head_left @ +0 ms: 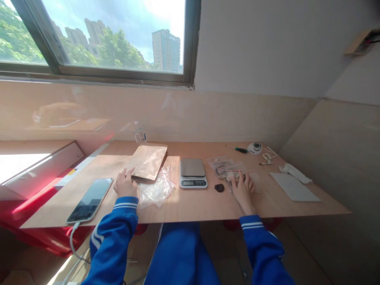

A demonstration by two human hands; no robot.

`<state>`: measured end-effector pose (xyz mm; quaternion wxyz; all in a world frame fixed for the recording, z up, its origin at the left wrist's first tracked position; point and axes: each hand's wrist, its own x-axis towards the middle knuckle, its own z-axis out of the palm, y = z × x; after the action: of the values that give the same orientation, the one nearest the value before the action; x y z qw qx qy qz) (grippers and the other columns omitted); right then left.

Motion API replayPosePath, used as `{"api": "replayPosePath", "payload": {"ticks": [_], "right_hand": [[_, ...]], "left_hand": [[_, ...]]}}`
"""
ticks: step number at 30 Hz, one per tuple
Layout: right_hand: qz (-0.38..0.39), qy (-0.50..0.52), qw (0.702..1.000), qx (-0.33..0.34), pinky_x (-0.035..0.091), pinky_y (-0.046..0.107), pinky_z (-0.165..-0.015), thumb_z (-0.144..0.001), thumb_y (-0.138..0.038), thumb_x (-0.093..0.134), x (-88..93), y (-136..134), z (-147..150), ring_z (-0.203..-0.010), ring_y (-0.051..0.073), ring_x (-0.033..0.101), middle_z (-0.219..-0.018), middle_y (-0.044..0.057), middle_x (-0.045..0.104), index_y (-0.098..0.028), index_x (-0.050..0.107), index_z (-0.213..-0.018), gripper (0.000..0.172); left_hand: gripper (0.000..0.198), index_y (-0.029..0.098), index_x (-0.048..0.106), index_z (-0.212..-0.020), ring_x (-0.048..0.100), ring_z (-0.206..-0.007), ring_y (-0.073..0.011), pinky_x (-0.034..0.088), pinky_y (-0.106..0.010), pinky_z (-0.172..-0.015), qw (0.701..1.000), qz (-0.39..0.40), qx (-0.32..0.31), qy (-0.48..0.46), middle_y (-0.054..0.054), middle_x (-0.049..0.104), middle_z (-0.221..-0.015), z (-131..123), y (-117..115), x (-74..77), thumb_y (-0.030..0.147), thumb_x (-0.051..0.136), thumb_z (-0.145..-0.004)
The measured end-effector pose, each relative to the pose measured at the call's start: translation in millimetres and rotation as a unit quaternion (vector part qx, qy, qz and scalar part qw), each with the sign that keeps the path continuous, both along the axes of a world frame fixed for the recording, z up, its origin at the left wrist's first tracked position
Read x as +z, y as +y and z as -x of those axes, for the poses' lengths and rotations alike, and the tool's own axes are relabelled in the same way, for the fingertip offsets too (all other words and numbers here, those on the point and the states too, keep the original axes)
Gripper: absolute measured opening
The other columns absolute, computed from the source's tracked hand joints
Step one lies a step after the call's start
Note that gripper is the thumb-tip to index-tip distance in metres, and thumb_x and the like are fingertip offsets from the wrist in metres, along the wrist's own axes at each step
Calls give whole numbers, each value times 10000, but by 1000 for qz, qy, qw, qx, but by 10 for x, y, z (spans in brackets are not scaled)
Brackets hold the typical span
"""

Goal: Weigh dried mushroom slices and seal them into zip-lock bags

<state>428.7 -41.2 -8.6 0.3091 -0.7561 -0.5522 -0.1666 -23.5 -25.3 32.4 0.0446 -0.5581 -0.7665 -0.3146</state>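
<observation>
My left hand (125, 183) lies on the wooden table (190, 206), its fingers spread and touching the near edge of a stack of brown paper pouches (148, 161). Just right of it sit crumpled clear plastic bags (156, 190). My right hand (243, 185) rests flat with fingers stretched over a clear zip bag with a red strip (227, 166) that holds small pieces. A small dark lump (219, 187) lies just left of that hand. A digital kitchen scale (192, 173) stands between my two hands.
A phone (90, 200) on a cable lies at the table's left front. A small clear bottle (139, 134) stands at the back. A green-handled screwdriver (239, 149), a round white device (255, 147) and a grey pad (293, 187) with a white cloth lie at the right.
</observation>
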Motion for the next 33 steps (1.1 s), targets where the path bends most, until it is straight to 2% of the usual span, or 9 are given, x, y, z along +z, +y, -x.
{"api": "replayPosePath", "payload": {"ticks": [4,8,10,15,18,23,28,30,33], "right_hand": [[-23,-1,1000,20,301,608,-947,-894,-405,350,107,45,56,-1230,401,364,-1356,263,378,-69,452,-1304,540],[18,-17,974,226,392,461,-939,-868,-323,427,91,-137,276,-1109,287,491,-1224,144,540,-183,588,-1145,350],[62,-5,956,285,426,432,-905,-849,-290,453,23,-201,333,-1046,272,529,-1152,121,592,-197,617,-1091,307],[85,72,941,319,455,425,-875,-810,-240,481,-6,-128,303,-959,259,583,-1022,105,659,-182,639,-1021,270],[67,143,932,325,480,404,-842,-786,-235,499,171,48,390,-933,241,611,-1008,95,670,-177,622,-1020,271],[21,256,905,340,513,340,-769,-771,-205,476,458,509,863,-858,197,651,-943,76,688,-184,614,-979,251],[4,319,874,366,514,344,-762,-751,-187,494,445,855,1266,-823,195,645,-892,87,684,-158,630,-902,206],[-4,304,880,366,484,391,-832,-733,-169,518,474,818,1377,-874,216,623,-902,87,675,-163,639,-868,182],[-102,259,891,359,426,413,-915,-779,-153,487,671,518,1583,-991,228,561,-963,93,631,-175,632,-874,175]], "left_hand": [[364,183,635,-1077,558,-1053,-265,280,-453,-997,1000,-7,-14,16,-108,627,-1122,124,82,22,143,453,-765],[289,209,687,-984,611,-844,-238,327,-389,-937,999,-10,-29,16,-78,701,-900,167,163,139,247,468,-800],[285,215,699,-958,608,-826,-233,328,-372,-922,998,-46,-35,25,-74,705,-879,134,177,237,301,461,-825],[322,205,703,-972,595,-886,-227,334,-335,-908,986,-140,-62,63,-74,692,-905,-62,135,534,350,430,-881],[309,235,707,-958,598,-835,-197,370,-290,-802,980,-169,-79,71,-51,682,-920,-200,79,722,384,446,-887],[194,303,703,-921,603,-682,-101,348,-206,-560,979,-172,-102,35,34,678,-907,-419,-68,989,396,554,-839],[136,323,704,-871,611,-590,-54,385,-167,-536,978,-152,-136,-31,78,679,-880,-493,-192,1085,383,601,-806],[140,320,704,-866,624,-597,-58,411,-161,-546,976,-150,-149,-51,78,686,-896,-483,-211,1084,390,603,-800],[158,308,708,-861,634,-609,-72,445,-166,-570,971,-153,-168,-70,68,701,-890,-479,-215,1062,405,606,-790]]}}
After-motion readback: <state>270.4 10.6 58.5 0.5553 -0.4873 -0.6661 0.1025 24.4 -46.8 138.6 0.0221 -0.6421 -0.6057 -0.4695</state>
